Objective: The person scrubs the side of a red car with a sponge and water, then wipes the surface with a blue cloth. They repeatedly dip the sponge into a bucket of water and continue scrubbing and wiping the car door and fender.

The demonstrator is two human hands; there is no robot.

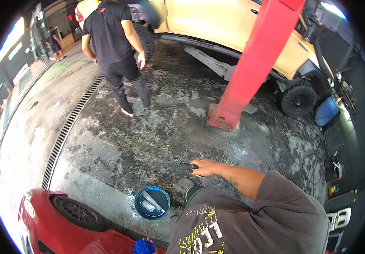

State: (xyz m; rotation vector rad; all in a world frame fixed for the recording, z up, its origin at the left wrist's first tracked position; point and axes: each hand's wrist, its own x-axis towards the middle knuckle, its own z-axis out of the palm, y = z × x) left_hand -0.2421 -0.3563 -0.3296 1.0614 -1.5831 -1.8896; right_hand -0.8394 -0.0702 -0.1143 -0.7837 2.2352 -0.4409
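Note:
My right hand (204,168) is closed around a black tool (186,165) with a little yellow on it. Its thin dark end points left over the wet floor; its exact kind does not show. At the bottom edge, only a bit of my left hand (149,240) appears, gripping a shaggy blue wash mitt (142,247) beside a red car (81,241). A round blue bucket (137,206) stands on the floor between the car and my foot. Inside it lie a long pale object (152,200) and a smaller whitish one (147,206).
A red lift post (254,59) stands ahead, with a yellow vehicle (208,19) behind it. Another person (115,46) in dark clothes stands ahead left, and a farther one (54,43) is at the back. A drain grate (70,122) crosses the floor. A blue drum (327,111) sits right.

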